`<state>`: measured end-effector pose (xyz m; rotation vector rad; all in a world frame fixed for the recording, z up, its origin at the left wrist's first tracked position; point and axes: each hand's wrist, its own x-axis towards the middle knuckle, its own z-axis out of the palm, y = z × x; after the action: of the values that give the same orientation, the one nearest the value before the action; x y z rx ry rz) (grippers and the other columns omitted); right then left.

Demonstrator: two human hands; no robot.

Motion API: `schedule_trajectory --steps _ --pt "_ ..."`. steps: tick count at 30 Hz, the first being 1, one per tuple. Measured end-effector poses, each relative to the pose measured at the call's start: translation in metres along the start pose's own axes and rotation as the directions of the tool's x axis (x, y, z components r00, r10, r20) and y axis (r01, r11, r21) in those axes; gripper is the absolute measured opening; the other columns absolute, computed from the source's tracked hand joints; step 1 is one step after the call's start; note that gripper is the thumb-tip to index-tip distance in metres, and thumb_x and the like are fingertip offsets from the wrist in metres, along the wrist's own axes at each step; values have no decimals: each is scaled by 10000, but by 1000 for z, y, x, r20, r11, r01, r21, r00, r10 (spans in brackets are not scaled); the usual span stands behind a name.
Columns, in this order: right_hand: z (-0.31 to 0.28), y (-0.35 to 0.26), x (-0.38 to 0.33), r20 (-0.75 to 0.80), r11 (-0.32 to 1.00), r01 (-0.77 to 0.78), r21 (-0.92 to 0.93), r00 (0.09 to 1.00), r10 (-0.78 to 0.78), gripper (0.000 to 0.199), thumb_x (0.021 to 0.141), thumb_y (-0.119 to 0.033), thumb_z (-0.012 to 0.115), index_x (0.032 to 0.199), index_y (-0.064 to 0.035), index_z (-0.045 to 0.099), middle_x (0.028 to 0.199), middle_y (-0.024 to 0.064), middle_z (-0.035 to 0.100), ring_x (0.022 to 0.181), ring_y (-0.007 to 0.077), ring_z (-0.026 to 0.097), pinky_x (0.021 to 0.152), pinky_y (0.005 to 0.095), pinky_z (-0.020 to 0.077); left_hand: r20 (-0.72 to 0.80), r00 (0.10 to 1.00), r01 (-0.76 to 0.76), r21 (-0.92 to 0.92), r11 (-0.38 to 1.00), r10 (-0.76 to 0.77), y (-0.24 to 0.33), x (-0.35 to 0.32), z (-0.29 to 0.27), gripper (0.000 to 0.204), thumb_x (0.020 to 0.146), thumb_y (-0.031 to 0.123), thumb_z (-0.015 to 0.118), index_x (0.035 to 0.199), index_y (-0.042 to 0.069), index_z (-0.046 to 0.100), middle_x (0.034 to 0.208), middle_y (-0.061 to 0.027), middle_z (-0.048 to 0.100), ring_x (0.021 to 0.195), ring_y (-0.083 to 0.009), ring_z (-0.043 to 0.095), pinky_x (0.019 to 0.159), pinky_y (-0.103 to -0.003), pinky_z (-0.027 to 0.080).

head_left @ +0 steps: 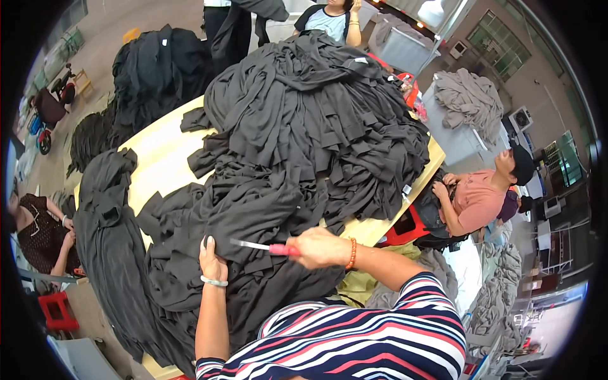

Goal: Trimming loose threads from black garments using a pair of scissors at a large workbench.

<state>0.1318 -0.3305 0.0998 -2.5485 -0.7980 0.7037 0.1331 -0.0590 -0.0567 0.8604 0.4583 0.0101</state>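
Observation:
My right hand (321, 247) is closed round the red handle of a small tool (284, 250). Its thin metal blade (250, 244) points left toward my other hand, above the cloth; the tool's exact kind is hard to make out. My left hand (213, 261) is closed on a dark grey garment (190, 237), thumb up, with part of the fingers hidden in the folds. This garment lies among other dark grey clothes at the near side of a pale yellow table (166, 158). A gap separates the blade tip from my left thumb.
A high heap of dark grey clothes (316, 120) covers the table's far side. A long dark bundle (111, 234) hangs over its left edge. People sit left (44, 228) and right (478, 199); others are beyond the heap. A red stool (60, 310) stands at lower left.

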Motion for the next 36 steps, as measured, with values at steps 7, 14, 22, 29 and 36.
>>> schedule_trajectory --steps 7,14,22,29,36 --pt "3 4 -9 -162 1000 7 -2 987 -7 159 830 -185 610 949 -85 575 739 179 630 763 387 626 673 472 496 438 878 -453 891 40 192 29 -56 -14 477 736 281 779 1075 -4 604 959 -144 651 854 -272 626 765 -348 495" --pt "-1 4 -6 -49 999 -41 9 998 41 174 842 -177 626 977 -84 569 804 173 616 807 367 601 712 446 478 415 908 -381 877 -293 59 63 -64 -3 402 731 297 760 1004 39 618 917 -124 618 886 -310 560 771 -389 440" --pt "-1 -18 -18 129 998 6 -70 992 3 163 815 -175 604 922 -53 589 678 198 624 701 396 635 644 480 490 251 936 -51 789 612 -246 60 -53 -37 108 837 62 667 866 16 573 765 47 538 701 -36 449 630 -198 392" --pt "14 -50 -10 276 977 214 13 938 -209 149 780 -132 591 892 -34 579 665 192 623 685 384 635 620 479 494 101 981 138 248 959 -167 27 -57 -67 133 865 79 675 960 88 583 787 65 541 686 -17 485 604 -178 388" --pt "14 -48 -10 218 992 121 -40 970 -109 142 807 -148 596 897 -40 573 652 187 616 677 380 632 605 478 486 472 868 -463 882 -92 153 64 -79 -72 251 753 107 729 951 45 588 870 -74 582 742 -206 555 667 -310 432"
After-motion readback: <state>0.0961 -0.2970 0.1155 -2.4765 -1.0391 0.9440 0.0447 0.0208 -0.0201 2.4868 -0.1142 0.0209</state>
